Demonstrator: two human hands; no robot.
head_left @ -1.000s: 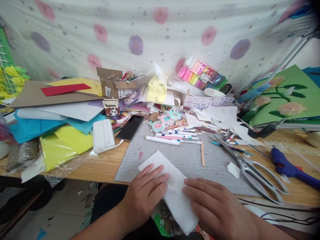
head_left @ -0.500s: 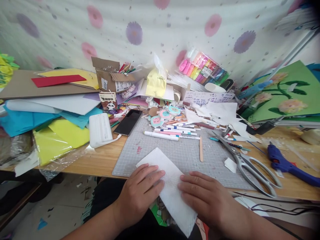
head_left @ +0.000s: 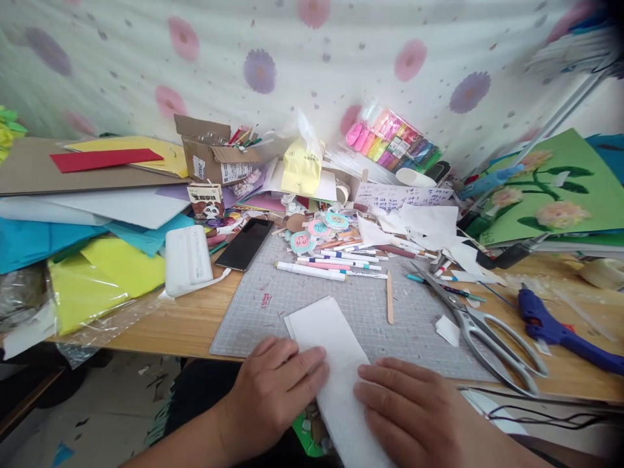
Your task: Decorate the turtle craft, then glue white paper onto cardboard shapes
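A folded white tissue (head_left: 331,338) slants across the near edge of the grey cutting mat (head_left: 248,309), its far end over the mat and its near end hanging past the desk. The layers show as a double edge at the far left corner. My left hand (head_left: 275,390) grips its left edge, fingers bent over the top. On the opposite edge lies my right hand (head_left: 409,403), its fingers extended side by side and its thumb out of sight. Both hands are at the desk's front edge, above my lap.
Large scissors (head_left: 480,331) and a blue glue gun (head_left: 556,325) lie to the right. A wooden stick (head_left: 390,298), several markers (head_left: 312,271) and paper scraps (head_left: 424,221) cover the mat's far part. At left are a phone (head_left: 246,244), a white power bank (head_left: 188,260) and yellow paper (head_left: 112,279).
The tissue has turned over or shifted, now showing a smoother face with its far end further right. Both hands have moved slightly toward me and right. The camera view has shifted a little.
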